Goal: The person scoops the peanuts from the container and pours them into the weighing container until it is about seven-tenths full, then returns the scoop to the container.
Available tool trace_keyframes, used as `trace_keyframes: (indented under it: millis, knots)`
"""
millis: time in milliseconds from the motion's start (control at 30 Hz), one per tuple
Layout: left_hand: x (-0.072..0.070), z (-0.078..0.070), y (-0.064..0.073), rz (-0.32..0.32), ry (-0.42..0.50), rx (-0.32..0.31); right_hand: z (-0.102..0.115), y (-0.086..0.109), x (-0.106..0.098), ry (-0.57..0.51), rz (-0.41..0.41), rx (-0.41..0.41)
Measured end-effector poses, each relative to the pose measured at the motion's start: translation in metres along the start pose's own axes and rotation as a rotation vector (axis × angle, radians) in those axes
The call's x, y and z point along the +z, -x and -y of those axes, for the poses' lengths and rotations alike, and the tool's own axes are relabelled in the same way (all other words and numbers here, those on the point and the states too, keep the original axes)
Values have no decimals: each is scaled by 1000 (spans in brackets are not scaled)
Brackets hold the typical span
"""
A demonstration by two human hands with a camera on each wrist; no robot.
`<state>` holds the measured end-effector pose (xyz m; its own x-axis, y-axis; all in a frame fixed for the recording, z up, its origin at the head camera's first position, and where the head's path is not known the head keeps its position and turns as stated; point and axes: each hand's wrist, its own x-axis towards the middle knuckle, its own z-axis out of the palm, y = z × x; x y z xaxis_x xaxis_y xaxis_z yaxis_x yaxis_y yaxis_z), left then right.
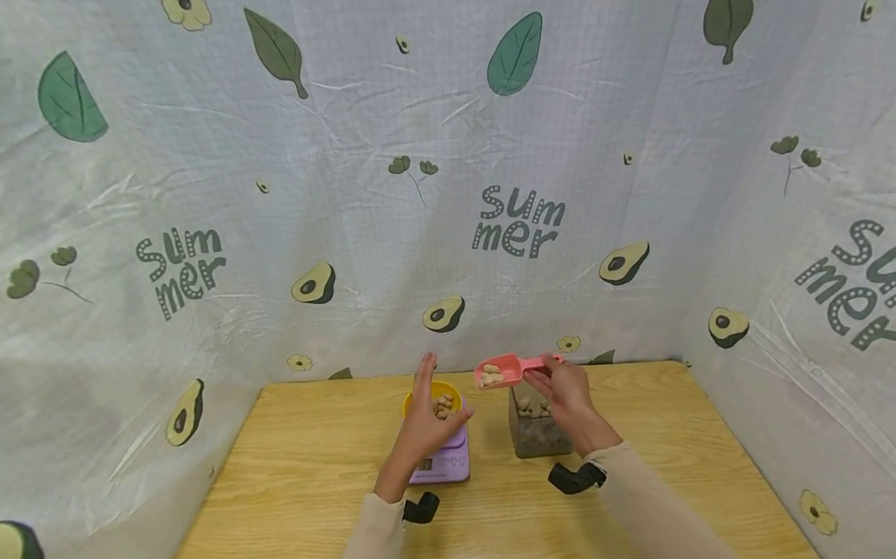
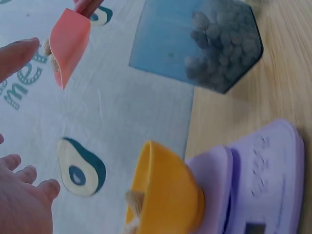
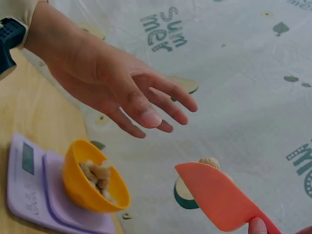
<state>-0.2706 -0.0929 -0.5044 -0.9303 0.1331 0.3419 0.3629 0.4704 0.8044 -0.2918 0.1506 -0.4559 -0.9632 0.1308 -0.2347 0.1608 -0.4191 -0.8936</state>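
Note:
My right hand (image 1: 566, 391) grips the handle of a pink scoop (image 1: 510, 367), which carries a few peanuts (image 1: 492, 375) and hangs in the air left of a clear bin. My left hand (image 1: 424, 424) is raised with fingers spread and nothing in it. Beneath it, a yellow bowl (image 3: 92, 180) with peanuts (image 3: 99, 178) sits on a purple kitchen scale (image 3: 36, 183). In the left wrist view the pink scoop (image 2: 69, 46) is tilted close to my left thumb or fingers.
The clear bin (image 1: 525, 437) of peanuts stands on the wooden table (image 1: 312, 465), right of the scale. A white sheet (image 1: 389, 252) printed with leaves and avocados hangs behind the table and along its sides. Black cameras sit on both wrists.

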Motion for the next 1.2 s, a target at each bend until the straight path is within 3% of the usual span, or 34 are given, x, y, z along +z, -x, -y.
trace_keyframes:
  millis: [333, 633, 833, 1000, 1200]
  knots:
    - [-17, 37, 15, -30, -9, -124, -28, -10, 33, 44, -32, -1]
    - [-17, 70, 19, 33, -17, -224, -50, -24, 55, 86, -55, 15]
    - [-13, 82, 19, 53, 25, -238, -64, -31, 64, 182, -61, -19]
    - [-9, 86, 18, 58, 38, -218, -73, -29, 74, 362, -36, -155]
    - [-9, 83, 19, 46, 60, -214, -77, -17, 87, 703, 44, -497]
